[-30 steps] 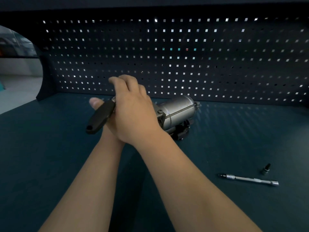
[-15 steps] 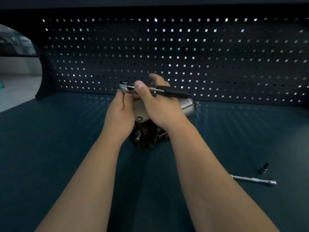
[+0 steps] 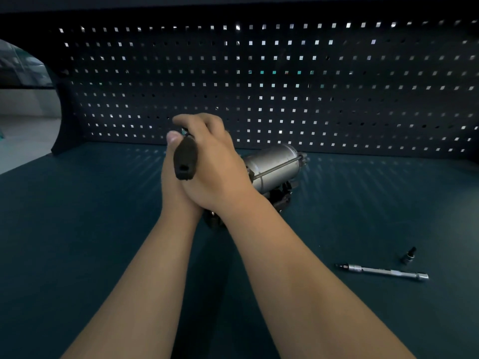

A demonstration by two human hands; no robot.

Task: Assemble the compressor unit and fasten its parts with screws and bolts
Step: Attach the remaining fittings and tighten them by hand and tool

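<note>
Two hands meet over the near end of the compressor [image 3: 274,164], which lies on its side on the dark table [image 3: 77,229], a little beyond the middle. We see its silver cylinder with the long axis running from near left to far right, the far end pointing toward the pegboard [image 3: 337,86]; a thin rod runs along its side and a dark block sits beneath it. The right hand [image 3: 217,167] curls its fingers around a wrench [image 3: 185,161], whose black handle points back toward us and slightly down, its long axis nearly in line with our view. The left hand [image 3: 172,193] lies pressed against the right from the left, thumb raised beside the handle; its fingers are hidden, so we cannot tell what, if anything, they hold. Well to the right and nearer us, a slim metal bar [image 3: 381,272] lies flat, long axis left to right, with a small dark bit [image 3: 409,255] just beyond it.
</note>
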